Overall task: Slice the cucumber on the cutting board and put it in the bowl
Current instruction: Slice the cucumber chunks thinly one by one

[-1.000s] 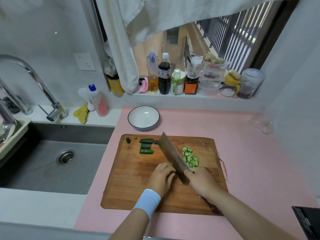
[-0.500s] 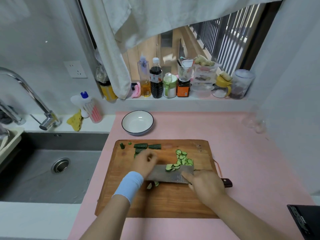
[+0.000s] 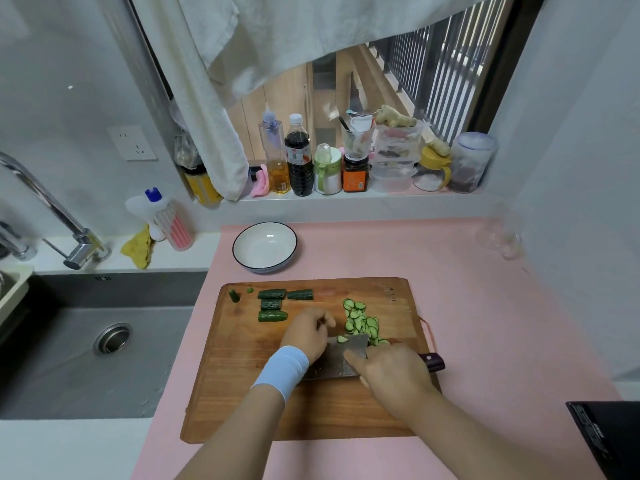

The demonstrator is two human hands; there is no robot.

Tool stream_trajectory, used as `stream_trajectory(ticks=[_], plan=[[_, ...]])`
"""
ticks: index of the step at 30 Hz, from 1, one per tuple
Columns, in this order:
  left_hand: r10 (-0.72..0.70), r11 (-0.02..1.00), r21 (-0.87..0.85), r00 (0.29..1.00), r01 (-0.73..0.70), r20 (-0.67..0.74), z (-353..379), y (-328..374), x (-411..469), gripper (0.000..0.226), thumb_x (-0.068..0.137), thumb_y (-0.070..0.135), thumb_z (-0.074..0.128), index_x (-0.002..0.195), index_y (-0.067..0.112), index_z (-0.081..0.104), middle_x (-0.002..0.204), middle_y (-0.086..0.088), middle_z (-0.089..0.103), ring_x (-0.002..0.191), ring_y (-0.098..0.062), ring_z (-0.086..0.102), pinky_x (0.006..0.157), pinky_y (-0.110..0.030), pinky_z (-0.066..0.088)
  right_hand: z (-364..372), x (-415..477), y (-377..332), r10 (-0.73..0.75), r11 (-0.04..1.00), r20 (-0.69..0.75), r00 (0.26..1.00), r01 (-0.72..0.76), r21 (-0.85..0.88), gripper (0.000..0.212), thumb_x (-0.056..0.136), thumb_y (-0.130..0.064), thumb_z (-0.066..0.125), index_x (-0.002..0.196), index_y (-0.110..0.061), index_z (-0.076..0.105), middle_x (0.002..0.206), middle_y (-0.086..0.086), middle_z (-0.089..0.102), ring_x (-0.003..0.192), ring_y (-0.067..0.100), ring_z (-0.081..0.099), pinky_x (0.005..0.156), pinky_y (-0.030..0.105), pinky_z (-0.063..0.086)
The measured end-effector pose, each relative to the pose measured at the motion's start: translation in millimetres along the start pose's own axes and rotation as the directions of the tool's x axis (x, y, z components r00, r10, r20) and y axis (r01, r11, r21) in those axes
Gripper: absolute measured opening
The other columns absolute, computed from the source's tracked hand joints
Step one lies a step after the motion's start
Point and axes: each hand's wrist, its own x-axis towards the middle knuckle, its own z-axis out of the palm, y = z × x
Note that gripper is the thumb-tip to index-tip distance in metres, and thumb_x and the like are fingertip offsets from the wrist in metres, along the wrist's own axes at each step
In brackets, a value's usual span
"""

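Sweeping to the right over the past half second, the person's left grip, banded at the wrist in pale blue, has left the uncut pieces and now sits over the far edge of the blade, at the near end of the slice heap.

The flat pink tabletop carries a rectangular wooden cutting board. A round white bowl with a dark rim waits just beyond the board at 11 o'clock, close enough for a short carry, with no cucumber in it yet.

A broad steel cleaver with a dark handle lies flat across the board's middle, handle toward 3 o'clock. Laid that way it appears to serve as a scoop rather than a cutting edge. The right grip is clamped on the cleaver at the handle end, forefinger stretched along the blade's flat, likely to keep it level under a load.

The left grip's fingers bend downward but are blurred, so it cannot be told whether they pinch anything or merely herd slices onto the steel.

Four dark green cucumber chunks sit at 10 o'clock on the board, apart from the work and seemingly awaiting their turn. The thin pale-green cucumber slices are heaped at 1 o'clock, touching the blade's far edge. One loose slice already rests on the blade.
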Motion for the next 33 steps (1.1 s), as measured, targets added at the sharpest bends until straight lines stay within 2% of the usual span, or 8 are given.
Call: stream_trajectory(ticks=[8,16,20,23,25,29,31,33], plan=[[0.012,0.999,0.031,0.980,-0.019,0.199,-6.2,-8.4,-1.8,0.056,0.084,-0.005,0.039,0.098,0.039,0.071,0.113,0.020,0.065,0.108,-0.003,0.058,0.098,-0.014,0.038,-0.1,9.2,0.7,0.053,0.994,0.043,0.998,-0.057,0.093,0.043,0.037,-0.018,0.094,0.075,-0.026,0.075,0.043,-0.004,0.044,0.032,0.017,0.041,0.037,0.023,0.019],[-0.102,0.983,-0.181,0.924,0.036,-0.369,-43.5,-35.9,-19.9,0.047,0.080,-0.013,0.040,0.081,0.027,0.067,0.095,0.010,0.068,0.095,-0.009,0.062,0.088,-0.020,0.047,-0.6,18.4,-2.6,0.072,0.987,0.055,0.996,-0.079,0.141,0.044,0.032,-0.020,0.096,0.067,-0.030,0.072,0.041,-0.008,0.042,0.032,0.013,0.041,0.042,0.022,0.012],[-0.023,0.998,-0.064,1.000,0.024,0.019,-30.1,-16.9,-29.4,0.050,0.075,-0.006,0.037,0.075,0.034,0.067,0.099,0.011,0.065,0.095,-0.015,0.061,0.088,-0.031,0.051,1.6,23.5,-9.6,0.056,0.987,0.101,0.993,-0.070,0.145,0.041,0.040,-0.024,0.095,0.073,-0.030,0.073,0.044,-0.006,0.046,0.035,0.016,0.045,0.033,0.023,0.025],[-0.051,0.999,0.012,0.983,0.049,0.175,-19.5,2.2,-25.5,0.051,0.082,0.003,0.036,0.101,0.039,0.067,0.119,0.007,0.055,0.088,-0.023,0.061,0.045,-0.025,0.051,-0.4,23.7,-17.8,0.017,0.993,0.087,0.996,-0.027,0.111,0.039,0.045,-0.027,0.095,0.078,-0.030,0.074,0.045,-0.004,0.049,0.035,0.019,0.046,0.036,0.024,0.023],[-0.102,0.995,-0.004,0.978,0.104,0.183,-16.7,2.0,-23.2,0.051,0.087,0.004,0.036,0.118,0.035,0.063,0.121,0.010,0.052,0.088,-0.021,0.059,0.038,-0.015,0.041,0.6,22.7,-18.3,0.010,0.996,0.074,0.997,-0.017,0.091,0.039,0.043,-0.028,0.095,0.076,-0.030,0.073,0.044,-0.003,0.047,0.034,0.019,0.045,0.038,0.024,0.017],[-0.006,1.000,-0.017,0.987,0.003,-0.158,-27.9,-26.4,-25.3,0.049,0.083,-0.006,0.041,0.110,0.026,0.068,0.118,0.004,0.062,0.108,-0.016,0.058,0.092,-0.023,0.047,-11.6,14.7,-16.1,0.021,0.986,0.084,0.996,-0.034,0.164,0.023,0.069,-0.024,0.083,0.085,-0.029,0.066,0.059,-0.003,0.058,0.048,0.020,0.055,0.039,0.030,0.040],[0.020,0.998,-0.043,0.863,-0.049,-0.505,-35.7,-43.7,-34.9,0.044,0.077,-0.014,0.044,0.095,0.018,0.069,0.102,0.002,0.064,0.100,-0.019,0.059,0.092,-0.033,0.047,-17.9,9.0,-13.2,0.071,0.967,0.125,0.990,-0.099,0.236,0.017,0.094,-0.023,0.058,0.109,-0.030,0.064,0.084,-0.003,0.068,0.074,0.022,0.065,0.062,0.035,0.054],[-0.172,0.981,-0.186,0.713,0.059,-0.679,-42.8,-52.0,-50.7,0.035,0.078,-0.013,0.045,0.088,0.015,0.064,0.097,-0.001,0.060,0.095,-0.025,0.057,0.086,-0.031,0.044,-17.7,1.1,-11.7,0.144,0.917,0.123,0.982,-0.179,0.357,0.029,0.099,-0.027,0.051,0.125,-0.032,0.062,0.095,-0.003,0.071,0.086,0.022,0.066,0.072,0.034,0.054]])
